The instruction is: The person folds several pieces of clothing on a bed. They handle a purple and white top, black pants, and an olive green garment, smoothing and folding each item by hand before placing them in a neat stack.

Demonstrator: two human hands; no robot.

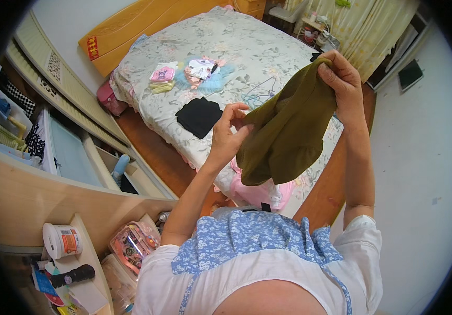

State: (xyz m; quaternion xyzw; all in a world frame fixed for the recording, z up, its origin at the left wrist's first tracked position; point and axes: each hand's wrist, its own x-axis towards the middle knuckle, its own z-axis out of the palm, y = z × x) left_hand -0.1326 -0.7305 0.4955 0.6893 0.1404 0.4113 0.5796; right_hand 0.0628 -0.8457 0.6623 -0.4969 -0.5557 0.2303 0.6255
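Observation:
An olive-green cloth garment hangs in the air between my two hands, its lower edge loose. My right hand pinches its upper corner. Lower and to the left, my left hand grips the garment's side edge between thumb and fingers. Behind it is the bed with a floral sheet. A folded black garment lies on the sheet just beyond my left hand. Partly hidden beneath the olive cloth is a pink item with a white cartoon figure. Thin clothes hangers lie behind the cloth.
Folded clothes and a pile with blue tulle lie farther back on the bed. At left stands an open wardrobe. Below it, a shelf holds a white tub and a black flashlight. A white wall bounds the right.

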